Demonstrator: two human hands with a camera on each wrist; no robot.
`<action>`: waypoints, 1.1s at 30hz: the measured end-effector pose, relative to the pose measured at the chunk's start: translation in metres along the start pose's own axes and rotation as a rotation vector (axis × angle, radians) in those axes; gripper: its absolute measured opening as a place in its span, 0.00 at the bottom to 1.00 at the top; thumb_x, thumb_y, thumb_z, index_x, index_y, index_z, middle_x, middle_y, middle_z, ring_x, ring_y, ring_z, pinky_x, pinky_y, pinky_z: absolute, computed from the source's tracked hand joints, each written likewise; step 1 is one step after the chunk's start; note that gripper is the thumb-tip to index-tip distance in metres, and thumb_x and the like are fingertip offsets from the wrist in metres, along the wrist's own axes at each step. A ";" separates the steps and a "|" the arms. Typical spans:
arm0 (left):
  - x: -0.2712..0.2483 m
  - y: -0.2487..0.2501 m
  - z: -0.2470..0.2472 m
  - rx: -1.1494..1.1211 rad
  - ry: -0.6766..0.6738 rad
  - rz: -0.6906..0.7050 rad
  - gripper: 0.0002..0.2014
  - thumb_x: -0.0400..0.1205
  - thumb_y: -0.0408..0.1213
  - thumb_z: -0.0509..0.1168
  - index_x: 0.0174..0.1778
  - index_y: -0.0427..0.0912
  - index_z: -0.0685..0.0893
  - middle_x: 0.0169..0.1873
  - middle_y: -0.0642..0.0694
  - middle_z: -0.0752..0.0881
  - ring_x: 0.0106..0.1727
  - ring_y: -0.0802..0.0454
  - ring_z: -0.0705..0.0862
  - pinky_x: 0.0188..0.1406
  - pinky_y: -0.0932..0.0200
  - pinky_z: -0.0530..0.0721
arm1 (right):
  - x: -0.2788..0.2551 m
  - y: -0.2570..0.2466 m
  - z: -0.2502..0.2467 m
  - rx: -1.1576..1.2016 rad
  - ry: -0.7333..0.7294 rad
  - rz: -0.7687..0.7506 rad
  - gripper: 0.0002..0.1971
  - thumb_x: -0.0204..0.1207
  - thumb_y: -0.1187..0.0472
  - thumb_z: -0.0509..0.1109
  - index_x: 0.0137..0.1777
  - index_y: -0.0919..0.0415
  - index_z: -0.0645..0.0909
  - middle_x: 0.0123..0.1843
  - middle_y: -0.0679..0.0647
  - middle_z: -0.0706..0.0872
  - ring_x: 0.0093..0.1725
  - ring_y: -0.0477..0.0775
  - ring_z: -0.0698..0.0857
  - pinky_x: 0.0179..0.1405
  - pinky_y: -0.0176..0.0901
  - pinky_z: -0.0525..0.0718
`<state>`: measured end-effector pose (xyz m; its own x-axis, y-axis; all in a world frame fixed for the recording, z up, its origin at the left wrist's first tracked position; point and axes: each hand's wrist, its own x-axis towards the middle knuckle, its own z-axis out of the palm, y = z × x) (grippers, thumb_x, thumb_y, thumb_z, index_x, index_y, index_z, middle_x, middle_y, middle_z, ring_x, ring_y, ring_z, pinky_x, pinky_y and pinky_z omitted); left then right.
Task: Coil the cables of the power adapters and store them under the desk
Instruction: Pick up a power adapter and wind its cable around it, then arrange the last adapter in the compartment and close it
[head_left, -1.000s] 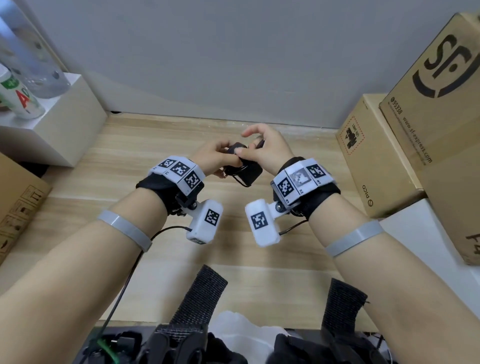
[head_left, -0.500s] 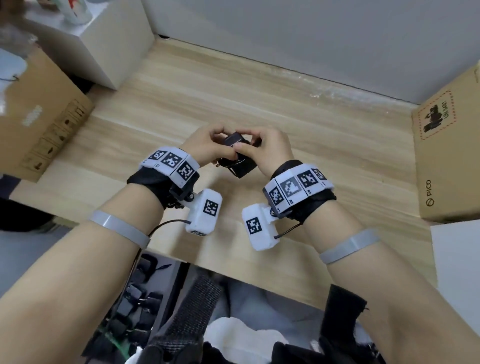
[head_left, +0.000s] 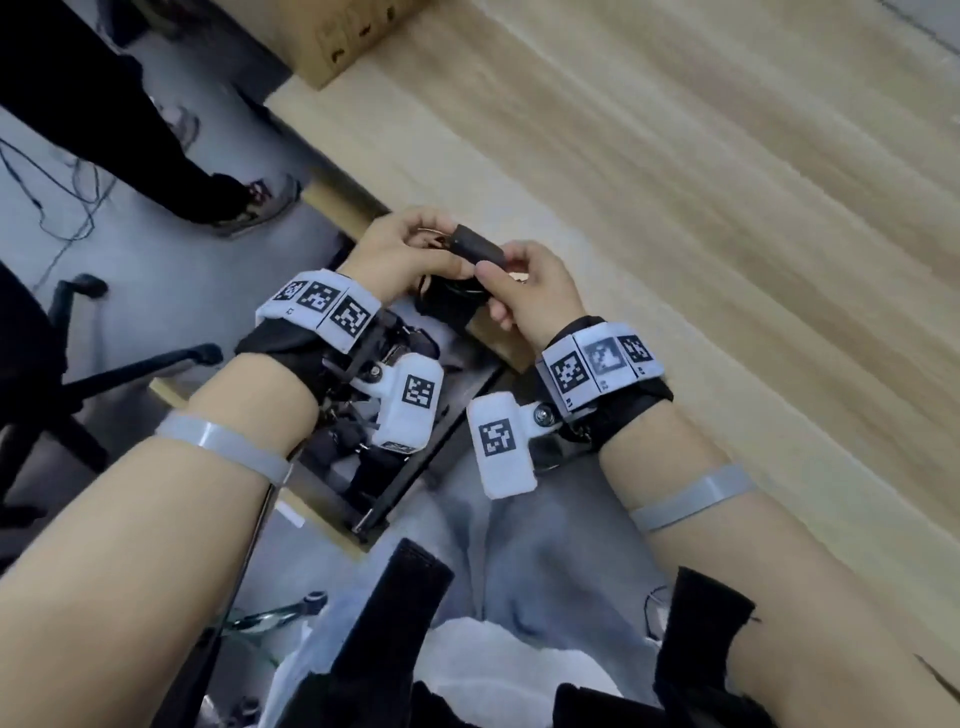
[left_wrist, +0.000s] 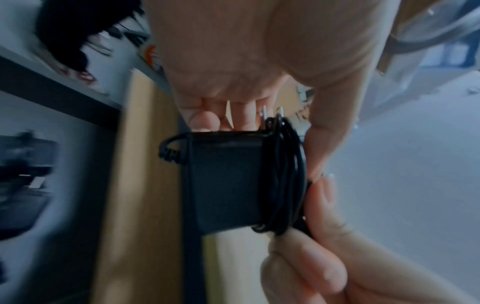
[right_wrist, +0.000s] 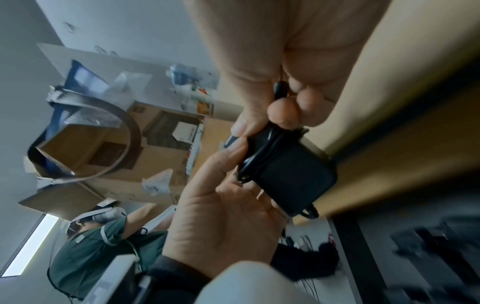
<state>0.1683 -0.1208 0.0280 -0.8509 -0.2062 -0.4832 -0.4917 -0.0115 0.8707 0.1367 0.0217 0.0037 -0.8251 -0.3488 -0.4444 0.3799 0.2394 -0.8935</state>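
Note:
A black power adapter (head_left: 475, 248) with its cable (left_wrist: 283, 174) coiled round one end is held between both hands, just over the front edge of the wooden desk (head_left: 727, 208). My left hand (head_left: 441, 249) grips the plug end, where the metal prongs (left_wrist: 265, 112) show between its fingers. My right hand (head_left: 498, 275) pinches the coiled end with thumb and fingers, and the cable's tip (right_wrist: 279, 88) sits between its fingers. The adapter body (right_wrist: 293, 174) is clear of the desk. Below the hands, an open tray (head_left: 395, 499) under the desk holds several black adapters.
A cardboard box (head_left: 337, 41) stands on the desk's far left corner. On the floor to the left are an office chair base (head_left: 78, 364) and another person's legs and shoes (head_left: 260, 202). Loose thin wires (head_left: 62, 182) lie on the floor.
Both hands carried the adapter from over the middle of the desk to its front edge, above the under-desk tray. My view swung down and left, so the floor shows.

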 end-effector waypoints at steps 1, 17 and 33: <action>-0.007 -0.015 -0.011 -0.014 0.030 -0.019 0.17 0.70 0.20 0.71 0.42 0.47 0.77 0.25 0.57 0.84 0.25 0.69 0.81 0.29 0.75 0.77 | -0.002 0.011 0.015 -0.005 -0.023 0.012 0.10 0.78 0.65 0.67 0.40 0.53 0.71 0.25 0.53 0.75 0.15 0.42 0.70 0.20 0.37 0.71; 0.042 -0.259 -0.038 0.421 0.071 -0.171 0.23 0.78 0.36 0.65 0.67 0.61 0.74 0.75 0.50 0.71 0.77 0.50 0.65 0.78 0.54 0.58 | 0.056 0.198 0.080 -0.368 0.051 0.351 0.14 0.79 0.65 0.64 0.63 0.53 0.73 0.23 0.52 0.75 0.11 0.40 0.73 0.14 0.35 0.76; 0.067 -0.301 -0.029 1.199 0.122 -0.084 0.36 0.85 0.47 0.56 0.77 0.70 0.36 0.82 0.46 0.34 0.83 0.43 0.40 0.79 0.43 0.45 | 0.082 0.205 0.082 -0.540 -0.031 0.397 0.16 0.84 0.62 0.56 0.71 0.58 0.68 0.35 0.48 0.76 0.27 0.59 0.84 0.36 0.57 0.89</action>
<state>0.2650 -0.1590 -0.2638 -0.8167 -0.3405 -0.4659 -0.4591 0.8725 0.1671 0.1810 -0.0322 -0.2214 -0.6502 -0.1647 -0.7417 0.3832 0.7718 -0.5074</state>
